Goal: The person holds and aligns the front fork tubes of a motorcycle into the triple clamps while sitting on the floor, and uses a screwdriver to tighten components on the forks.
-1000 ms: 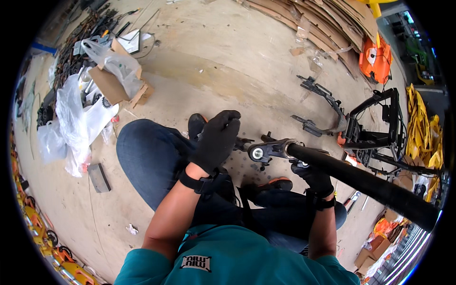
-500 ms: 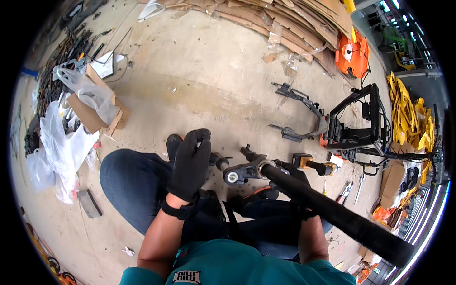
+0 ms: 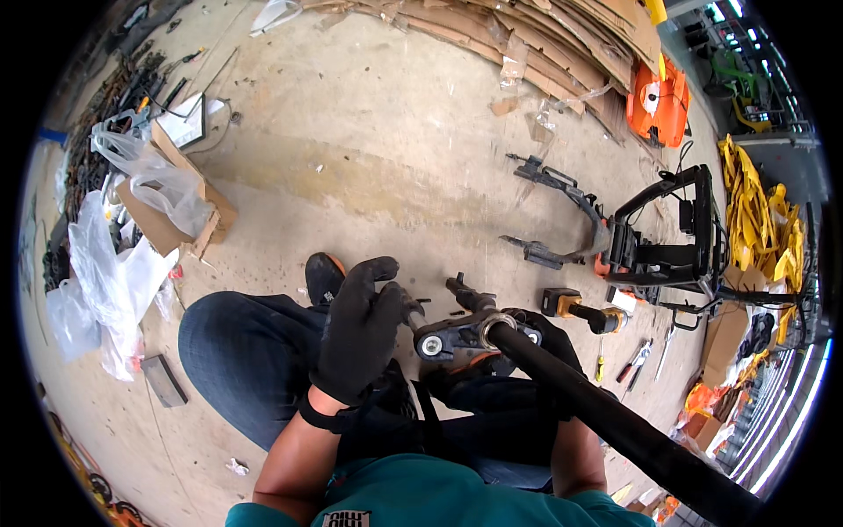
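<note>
**We Are Handling a Black Fork (image 3: 463, 339) with a Long Tube (image 3: 615, 413)**

We are looking down at the fork, which is sitting over our bent legs and between our two hands. A metal ring (image 3: 497, 328) is circling the foot of its tube, which is slanting down to the right, and a bright round bolt (image 3: 431, 346) is showing at its left end.

Our left hand (image 3: 354, 332), in a black glove, is hovering just left of the fork, its fingers and thumb curling with a narrow gap between them; we are not able to tell whether it is touching the metal. Our gloved right hand (image 3: 548, 335) is reaching in on the fork's right side, partly hiding behind the tube, so we are unable to tell how its fingers are closing.

Right of the fork, a yellow-and-black power tool (image 3: 587, 313), a screwdriver (image 3: 601, 364) and red-handled pliers (image 3: 636, 358) are lying on the floor (image 3: 421, 123). Beyond them, up and right of the fork, a black frame (image 3: 704, 220) is resting. Well left of the fork, a cardboard box (image 3: 143, 220) is standing open, while flattened cardboard (image 3: 527, 44) is stacking up far beyond it.
</note>
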`<state>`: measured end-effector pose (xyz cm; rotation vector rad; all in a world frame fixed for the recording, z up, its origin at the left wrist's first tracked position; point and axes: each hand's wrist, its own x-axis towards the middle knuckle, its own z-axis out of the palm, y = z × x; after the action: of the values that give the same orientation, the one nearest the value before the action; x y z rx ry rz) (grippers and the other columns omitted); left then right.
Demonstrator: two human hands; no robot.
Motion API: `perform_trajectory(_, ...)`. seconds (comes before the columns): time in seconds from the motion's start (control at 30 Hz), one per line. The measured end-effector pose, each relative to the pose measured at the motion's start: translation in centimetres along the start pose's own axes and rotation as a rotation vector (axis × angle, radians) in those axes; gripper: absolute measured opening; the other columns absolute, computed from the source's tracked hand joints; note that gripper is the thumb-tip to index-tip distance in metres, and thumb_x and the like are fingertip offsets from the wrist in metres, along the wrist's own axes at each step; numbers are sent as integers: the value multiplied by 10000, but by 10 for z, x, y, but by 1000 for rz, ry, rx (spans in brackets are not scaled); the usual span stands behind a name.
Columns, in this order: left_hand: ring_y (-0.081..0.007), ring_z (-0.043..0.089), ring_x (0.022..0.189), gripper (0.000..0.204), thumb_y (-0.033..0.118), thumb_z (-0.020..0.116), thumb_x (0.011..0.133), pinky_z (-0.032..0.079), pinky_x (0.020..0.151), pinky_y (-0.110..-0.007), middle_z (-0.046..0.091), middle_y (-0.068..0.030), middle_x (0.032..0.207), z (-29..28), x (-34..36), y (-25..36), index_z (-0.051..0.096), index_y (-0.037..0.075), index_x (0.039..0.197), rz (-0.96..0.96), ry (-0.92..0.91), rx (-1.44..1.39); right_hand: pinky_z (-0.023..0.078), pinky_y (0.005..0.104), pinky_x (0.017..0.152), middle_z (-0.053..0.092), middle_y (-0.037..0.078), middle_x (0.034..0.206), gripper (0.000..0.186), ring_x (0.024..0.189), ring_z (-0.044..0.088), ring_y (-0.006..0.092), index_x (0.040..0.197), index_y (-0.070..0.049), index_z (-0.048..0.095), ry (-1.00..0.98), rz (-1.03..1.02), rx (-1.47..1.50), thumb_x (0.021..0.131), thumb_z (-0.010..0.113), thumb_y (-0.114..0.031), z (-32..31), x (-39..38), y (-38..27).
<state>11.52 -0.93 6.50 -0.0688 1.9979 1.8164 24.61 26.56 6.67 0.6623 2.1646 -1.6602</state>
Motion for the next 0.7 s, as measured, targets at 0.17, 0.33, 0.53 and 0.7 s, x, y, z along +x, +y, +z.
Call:
perform_trajectory(0.17,-292,713,885,334,79,612,975,552,792,-367,702,-196,1025,3,-4,-1,579,-24,1290,108,-134,191,553,333,944,748,123,1165,635,1052,712,180,1332,6,622,-5,-11,52,778,900,-131,0,0,3)
perform_trajectory(0.33,-338,668,1117,521,158,703,934,525,953,-409,648,-239,1240,4,-10,-4,525,-22,1390,228,-436,287,521,288,866,721,74,1109,560,986,666,134,1315,-10,634,9,170,54,836,843,-210,6,1,-12)
perform_trajectory(0.53,-420,639,1153,709,166,760,855,514,988,-470,620,-275,1284,12,-19,-18,452,-1,1470,369,-448,553,464,219,675,654,-26,977,377,826,574,51,1265,-40,656,37,196,201,935,750,-196,7,-3,-11)
perform_trajectory(0.7,-428,650,1074,669,135,754,827,520,925,-498,643,-256,1243,13,-17,-29,491,26,1432,377,-452,613,505,321,1029,667,96,1297,626,1182,626,158,1484,-20,506,-87,-95,-44,920,769,-94,-4,0,23)
